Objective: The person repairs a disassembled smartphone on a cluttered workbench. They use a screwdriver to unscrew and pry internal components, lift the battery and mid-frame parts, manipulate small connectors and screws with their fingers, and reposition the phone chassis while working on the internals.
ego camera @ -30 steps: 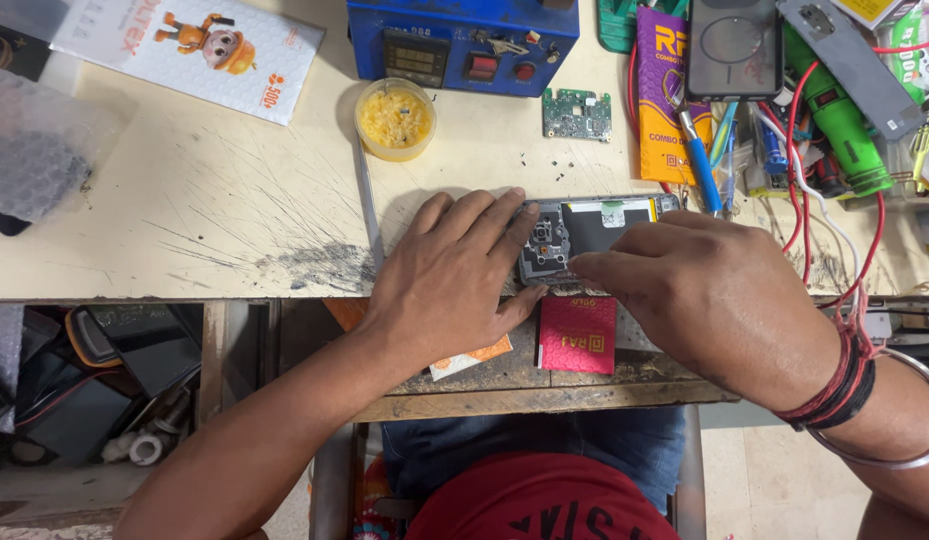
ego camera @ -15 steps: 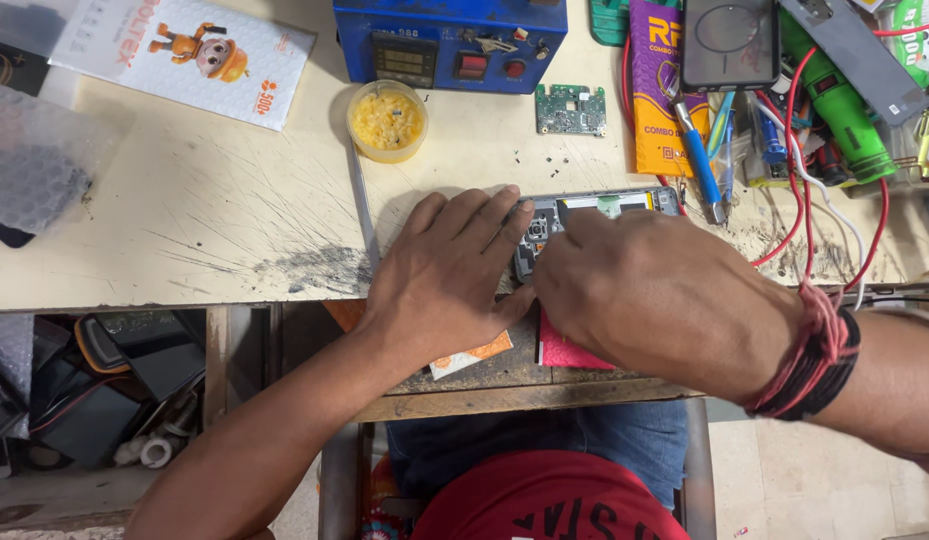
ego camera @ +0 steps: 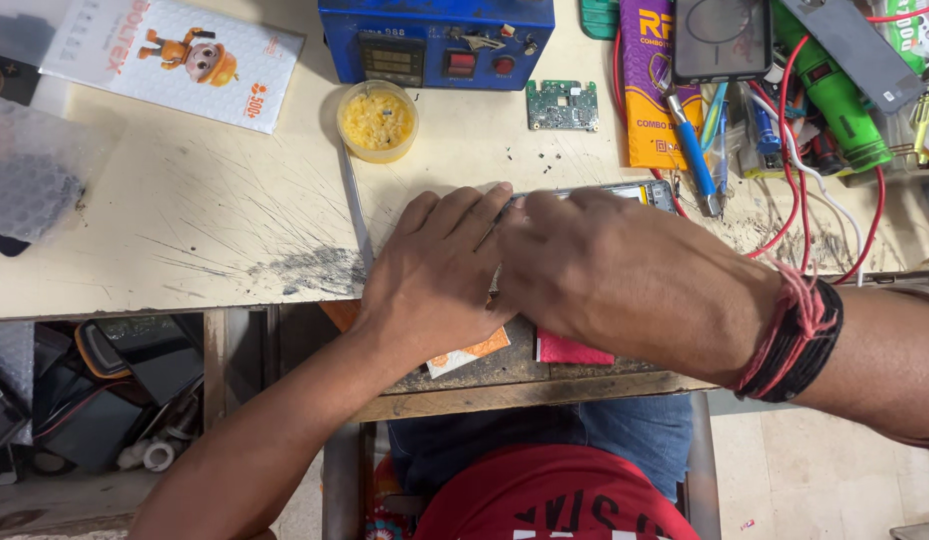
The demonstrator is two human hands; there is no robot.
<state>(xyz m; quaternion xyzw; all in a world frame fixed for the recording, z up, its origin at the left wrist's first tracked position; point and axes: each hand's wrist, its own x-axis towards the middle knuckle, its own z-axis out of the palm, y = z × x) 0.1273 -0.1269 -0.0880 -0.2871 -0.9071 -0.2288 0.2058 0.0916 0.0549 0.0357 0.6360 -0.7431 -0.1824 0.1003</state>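
Head view: nearest, the left hand (ego camera: 439, 275) lies flat, fingers spread, pressing the opened dark phone body (ego camera: 652, 192) at the scratched cream bench's (ego camera: 184, 240) front edge. The right hand (ego camera: 624, 275) covers it; its grip cannot be told. Work looks mid-disassembly. Beyond: 1 green circuit board (ego camera: 562, 105), yellow paste tub (ego camera: 377, 120), blue station (ego camera: 436, 42), red wires (ego camera: 784, 215) crowding.
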